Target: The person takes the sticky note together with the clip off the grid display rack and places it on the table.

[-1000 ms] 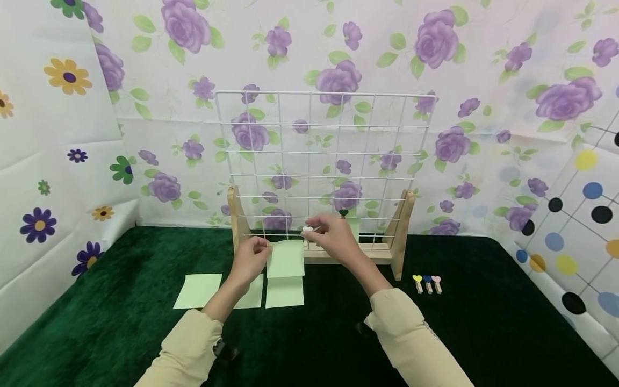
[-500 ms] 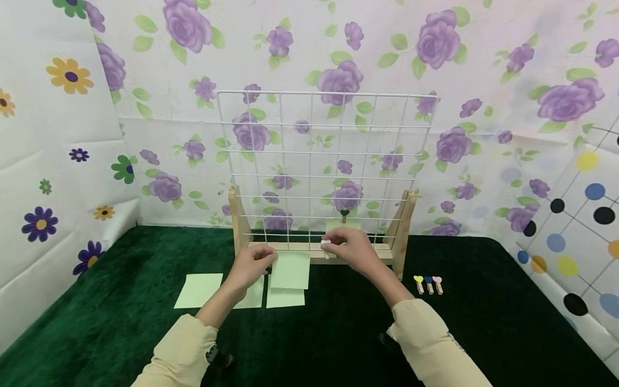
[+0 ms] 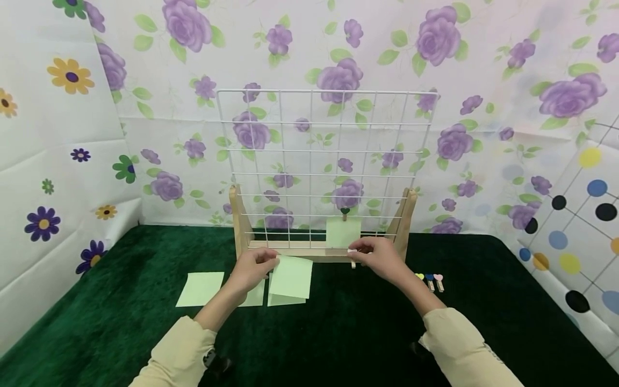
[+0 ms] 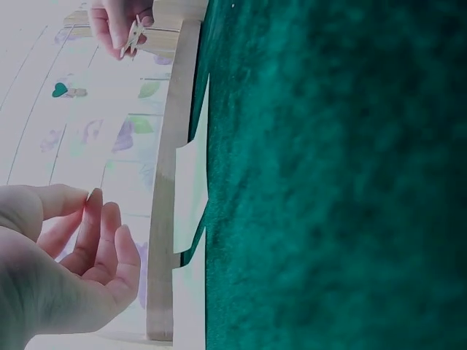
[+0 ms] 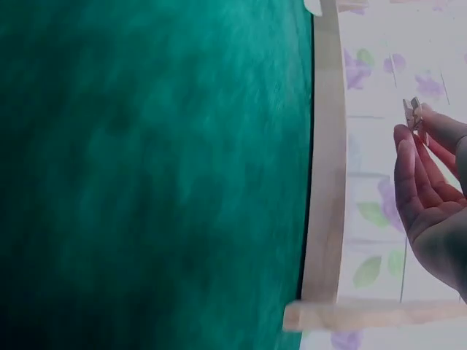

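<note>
My left hand [image 3: 250,271] pinches a pale green paper note [image 3: 292,277] by its upper left corner. That note overlaps another green note [image 3: 285,301] in the head view. Thumb and fingertips of my right hand [image 3: 381,259] pinch a small wooden clothespin [image 5: 413,114] with a whitish heart on it, largely covered by the fingers in the head view. Just left of this hand, a green note [image 3: 342,230] hangs on the white wire grid rack [image 3: 309,92], held by a clothespin with a dark green heart [image 3: 345,211].
Two more green notes lie at the left, one square note [image 3: 200,288] and one partly behind the left hand. On the right, clothespins with yellow [image 3: 419,276], blue [image 3: 430,282] and pink [image 3: 439,282] hearts lie on the dark green cloth [image 3: 329,344]. Wooden supports [image 3: 240,220] flank the grid.
My right hand has moved right and down, away from the left hand, keeping the clothespin. The note in my left hand has come down and slightly right. The hanging note shows fully.
</note>
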Available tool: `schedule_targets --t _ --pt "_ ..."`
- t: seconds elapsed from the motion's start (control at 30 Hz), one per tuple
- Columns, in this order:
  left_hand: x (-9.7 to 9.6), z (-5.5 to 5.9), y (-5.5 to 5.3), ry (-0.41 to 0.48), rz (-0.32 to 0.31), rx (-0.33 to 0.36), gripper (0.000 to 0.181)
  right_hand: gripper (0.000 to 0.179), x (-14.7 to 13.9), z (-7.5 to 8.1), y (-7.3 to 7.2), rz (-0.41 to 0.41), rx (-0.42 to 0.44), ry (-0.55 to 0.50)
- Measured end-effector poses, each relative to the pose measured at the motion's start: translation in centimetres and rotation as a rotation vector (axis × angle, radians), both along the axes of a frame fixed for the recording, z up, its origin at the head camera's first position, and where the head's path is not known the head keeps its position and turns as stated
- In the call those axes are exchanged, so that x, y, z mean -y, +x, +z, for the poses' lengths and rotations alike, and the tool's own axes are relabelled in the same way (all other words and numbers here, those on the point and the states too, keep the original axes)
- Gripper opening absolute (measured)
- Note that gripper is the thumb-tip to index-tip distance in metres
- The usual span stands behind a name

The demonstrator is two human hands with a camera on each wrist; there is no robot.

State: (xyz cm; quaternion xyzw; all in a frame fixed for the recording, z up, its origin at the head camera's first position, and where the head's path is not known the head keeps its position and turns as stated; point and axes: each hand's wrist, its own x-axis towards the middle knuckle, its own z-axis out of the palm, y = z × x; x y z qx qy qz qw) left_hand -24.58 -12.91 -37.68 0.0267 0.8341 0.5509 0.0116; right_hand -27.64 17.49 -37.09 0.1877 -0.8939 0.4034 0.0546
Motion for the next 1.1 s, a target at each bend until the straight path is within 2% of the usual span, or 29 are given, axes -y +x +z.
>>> schedule_targets --t 0.17,0.47,0.7,0.83,1.1 --pt "-0.2 -0.2 0.1 0.010 0.014 -0.005 0.017 0.021 -1.9 -0.2 0.3 -0.004 0.042 -0.006" --pt "-1.3 -0.2 0.3 0.040 0.004 0.016 0.011 0.026 -5.1 -0.3 1.0 -0.043 0.056 0.022" --pt "-2.1 -0.3 0.4 0.054 -0.007 0.007 0.013 0.029 -7.5 0.1 1.5 -0.078 0.023 0.070" --pt "-2.6 -0.4 0.2 0.060 -0.017 0.004 0.013 0.032 -8.8 0.2 1.9 -0.082 0.054 0.056" --pt "-3.4 -0.5 0.1 0.051 -0.040 -0.008 0.011 0.033 -11.0 -0.1 2.5 -0.148 0.094 0.113"
